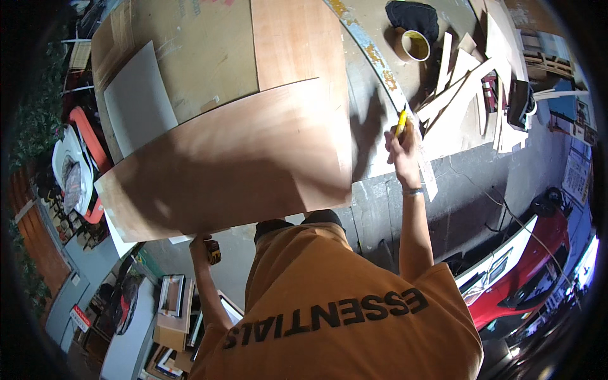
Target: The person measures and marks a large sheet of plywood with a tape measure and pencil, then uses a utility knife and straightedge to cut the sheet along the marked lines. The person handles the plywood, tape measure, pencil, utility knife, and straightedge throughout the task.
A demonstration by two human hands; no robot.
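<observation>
My right hand [403, 151] is closed around a slim yellow tool [401, 123] with a dark tip, which looks like a utility knife. It is held over a long, worn metal straightedge [375, 56] that runs from the far side to the table's near edge. Low on the left, my left hand [200, 247] grips a black and yellow tape measure [214, 252] just below the near edge of a large thin plywood sheet [221, 152]. That sheet lies across the table in front of me, its near edge by my body. My left fingers are partly hidden.
Another plywood piece [297, 44] lies beyond the sheet, and a white sheet [140, 98] at left. To the right are a tape roll [413, 45], a black cloth [411, 16] and a pile of wood offcuts [465, 82]. A cable [506, 202] hangs beside the table.
</observation>
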